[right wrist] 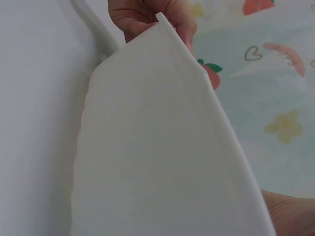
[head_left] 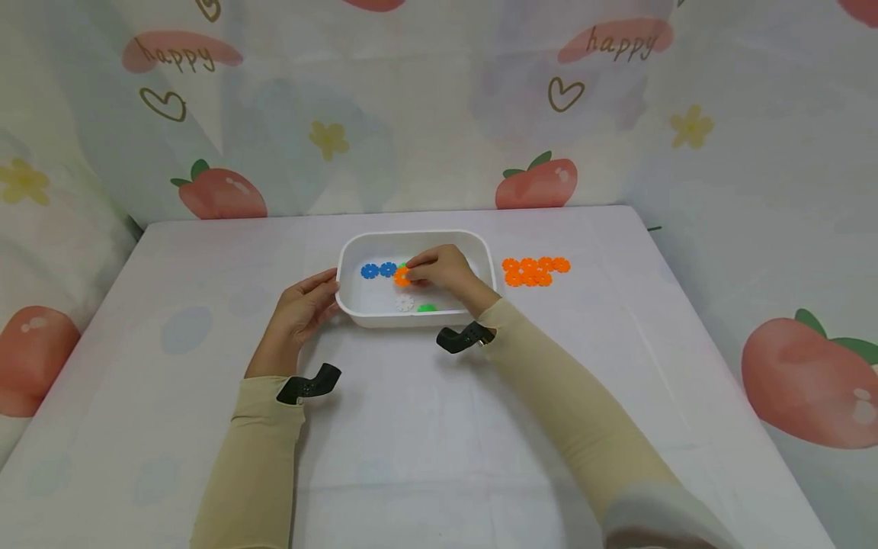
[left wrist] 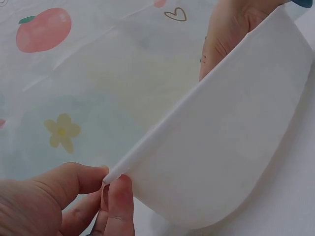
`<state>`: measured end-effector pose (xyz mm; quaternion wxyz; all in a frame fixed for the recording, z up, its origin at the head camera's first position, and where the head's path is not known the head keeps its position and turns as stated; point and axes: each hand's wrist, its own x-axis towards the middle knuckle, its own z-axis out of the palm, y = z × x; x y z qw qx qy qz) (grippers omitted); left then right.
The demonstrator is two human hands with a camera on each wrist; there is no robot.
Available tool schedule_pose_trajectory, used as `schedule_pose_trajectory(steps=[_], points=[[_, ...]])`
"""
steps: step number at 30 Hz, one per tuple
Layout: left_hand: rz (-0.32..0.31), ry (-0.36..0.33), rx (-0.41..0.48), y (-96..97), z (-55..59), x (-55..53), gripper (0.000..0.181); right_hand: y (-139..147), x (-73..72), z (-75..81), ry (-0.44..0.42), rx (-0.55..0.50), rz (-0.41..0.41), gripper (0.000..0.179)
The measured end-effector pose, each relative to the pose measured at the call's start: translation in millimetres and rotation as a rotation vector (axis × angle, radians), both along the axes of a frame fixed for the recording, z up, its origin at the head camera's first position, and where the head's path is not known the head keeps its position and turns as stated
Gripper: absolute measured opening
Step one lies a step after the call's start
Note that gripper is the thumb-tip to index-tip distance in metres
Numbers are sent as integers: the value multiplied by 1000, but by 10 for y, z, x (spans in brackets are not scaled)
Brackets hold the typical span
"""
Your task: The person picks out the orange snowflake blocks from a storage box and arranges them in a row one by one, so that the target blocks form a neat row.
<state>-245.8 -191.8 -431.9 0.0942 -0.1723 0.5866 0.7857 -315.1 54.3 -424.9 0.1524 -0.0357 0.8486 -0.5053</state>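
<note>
A white rectangular tub [head_left: 411, 321] stands on the table. At its left end my left hand [head_left: 299, 311] pinches the rim, with the thumb on top and fingers against the outer wall, as the left wrist view shows. Inside the tub, the thumb and fingers of my right hand [head_left: 442, 268] pinch an orange snowflake disc [head_left: 402, 277]. Partly behind this disc shows a green one [head_left: 403, 266]. Two blue discs [head_left: 379, 270] lie left of it. Nearer the front wall are a white disc [head_left: 405, 303] and another green disc [head_left: 427, 308]. The tub's wall [right wrist: 147, 132] hides the right fingertips in the right wrist view.
Right of the tub, several orange discs [head_left: 528, 273] lie grouped on the white-covered table [head_left: 384, 457]. A printed cloth backdrop [head_left: 411, 114] rises behind the table's far edge and along its sides. Black curved pieces [head_left: 312, 383] project from both wrists.
</note>
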Motion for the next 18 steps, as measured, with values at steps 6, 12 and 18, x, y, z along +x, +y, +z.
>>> schedule_pose_trajectory(steps=[6,12,18], points=[[-10,-4,15,1,0,5,50,156,26,48,-10,12,-1,24],[-6,-7,39,2,-17,3,50,283,45,139,-60,-53,10,26],[3,-25,73,7,-25,-1,39,363,31,229,-98,-77,10,26]])
